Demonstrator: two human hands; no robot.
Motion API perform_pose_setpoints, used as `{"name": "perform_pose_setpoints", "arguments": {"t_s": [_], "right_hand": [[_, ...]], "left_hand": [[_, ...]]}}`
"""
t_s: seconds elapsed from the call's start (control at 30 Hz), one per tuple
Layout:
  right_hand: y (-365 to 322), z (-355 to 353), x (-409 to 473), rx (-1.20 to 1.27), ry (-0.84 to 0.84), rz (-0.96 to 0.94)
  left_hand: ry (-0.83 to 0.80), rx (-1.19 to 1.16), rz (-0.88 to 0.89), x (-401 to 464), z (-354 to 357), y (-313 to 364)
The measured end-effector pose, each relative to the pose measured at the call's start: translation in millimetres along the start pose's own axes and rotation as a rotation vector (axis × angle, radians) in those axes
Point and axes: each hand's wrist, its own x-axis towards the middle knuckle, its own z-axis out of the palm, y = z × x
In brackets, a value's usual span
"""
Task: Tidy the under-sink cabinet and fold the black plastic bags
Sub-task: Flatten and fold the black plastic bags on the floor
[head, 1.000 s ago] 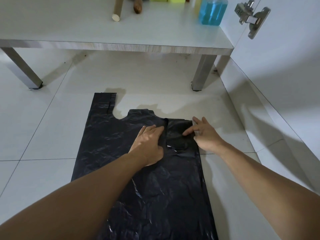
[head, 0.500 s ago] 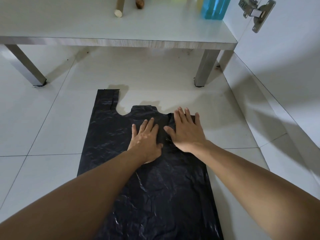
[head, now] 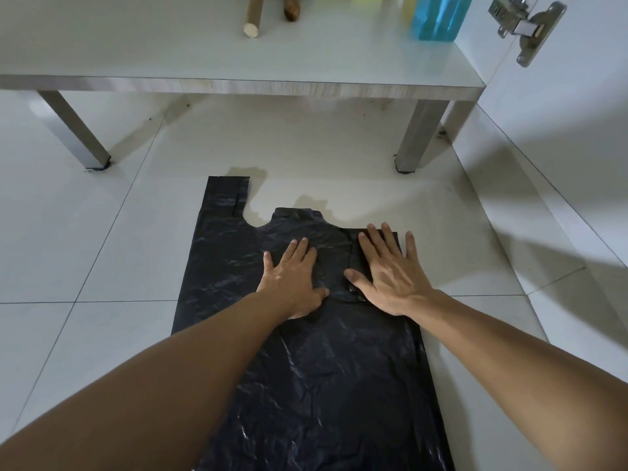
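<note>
One black plastic bag (head: 316, 368) lies flat on the pale tiled floor (head: 85, 239), centre and lower frame. Both palms press its upper part, side by side: left hand (head: 292, 283) and right hand (head: 390, 277), each grip flat, fingers straight and spread, clasping nothing. The film is thin, crinkled, glossy; one handle strap (head: 226, 198) points toward upper left.

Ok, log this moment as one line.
stage: flattening | black plastic bag: spread on floor, right handle folded in | left hand: pressing flat | right hand: pressing flat
</note>
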Motion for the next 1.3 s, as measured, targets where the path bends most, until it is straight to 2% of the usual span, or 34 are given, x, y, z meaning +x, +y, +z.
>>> {"name": "perform_pose_setpoints", "arguments": {"t_s": [0.13, 0.27, 0.43, 0.6, 0.7, 0.93, 1.1, 1.3], "right_hand": [[-18.3, -16.6, 15.2, 0.052, 0.053, -0.043], [-35.7, -22.7, 40.0, 0.047, 0.011, -0.109], [-40.8, -13.6, 55.9, 0.049, -0.045, -0.210], [-35.6, 8.7, 54.7, -0.007, -0.010, -0.236], [-35.5, 12.0, 55.4, -0.002, 0.011, -0.229], [-37.0, 12.8, 54.7, -0.013, 0.018, -0.215], [-37.7, 11.8, 54.1, -0.024, 0.022, -0.210], [-38.6, 10.9, 53.5, -0.024, 0.014, -0.209]], "left_hand": [[0.204, -0.132, -0.036, -0.1, -8.4, -11.8], [0.396, -0.172, -0.238, 6.8, -25.6, -40.1], [0.401, -0.281, -0.592, 19.8, -47.6, -89.9], [0.353, -0.469, -0.789, 31.9, -57.2, -124.0], [0.374, -0.539, -0.791, 42.0, -60.2, -136.1], [0.402, -0.973, -0.801, 58.6, -71.4, -140.9], [0.353, -1.310, -0.834, 60.8, -83.3, -139.9], [0.255, -1.543, -0.699, 52.3, -101.5, -153.6]]}}
